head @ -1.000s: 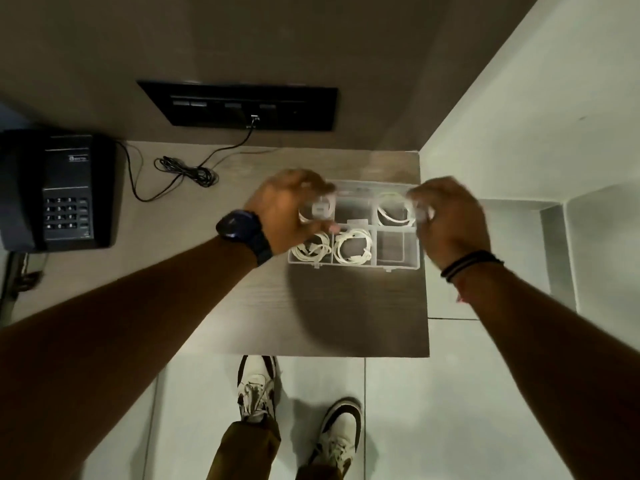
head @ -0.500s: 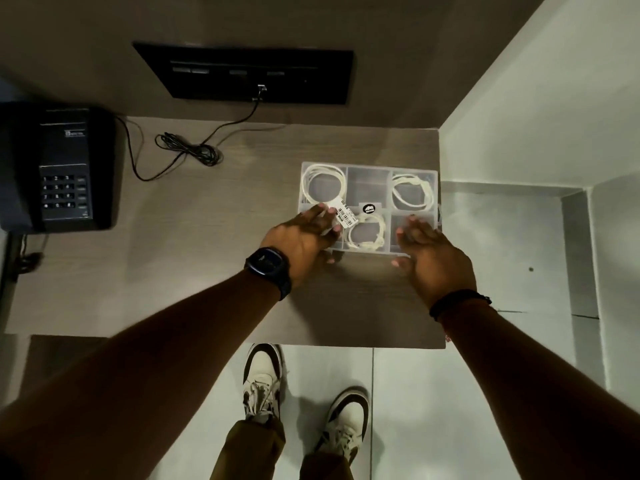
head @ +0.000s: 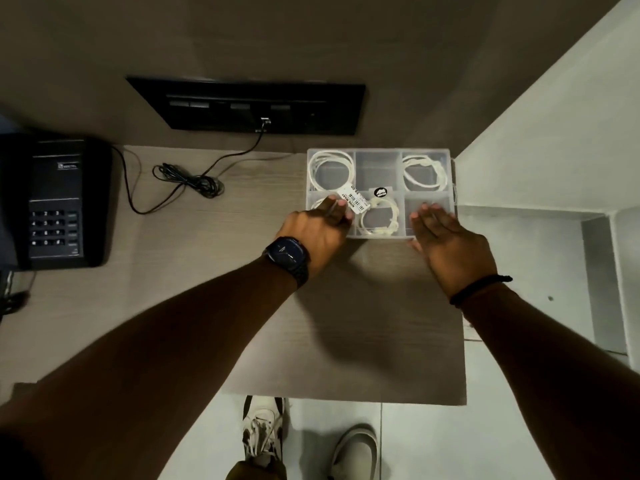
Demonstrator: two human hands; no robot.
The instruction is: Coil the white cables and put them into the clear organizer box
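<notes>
The clear organizer box (head: 377, 168) lies closed on the wooden desk at the back right, with a barcode sticker on its lid. Coiled white cables show through the lid: one in the back-left compartment (head: 330, 168), one back right (head: 424, 173), one front middle (head: 379, 218). A fourth coil in the front-left compartment is mostly hidden under my left hand (head: 317, 232), whose straight fingers press on the lid's front-left part. My right hand (head: 446, 242) lies flat, fingers straight, on the lid's front-right corner.
A black desk phone (head: 52, 202) sits at the left edge. A thin black cord (head: 188, 181) runs from the black wall socket panel (head: 249, 107) across the desk. The desk's right edge (head: 462, 306) is close beside my right hand; my shoes are below.
A second ago both hands were raised over the open box; the lid then came down. Since half a second ago the hands have stayed pressing on the closed lid's front.
</notes>
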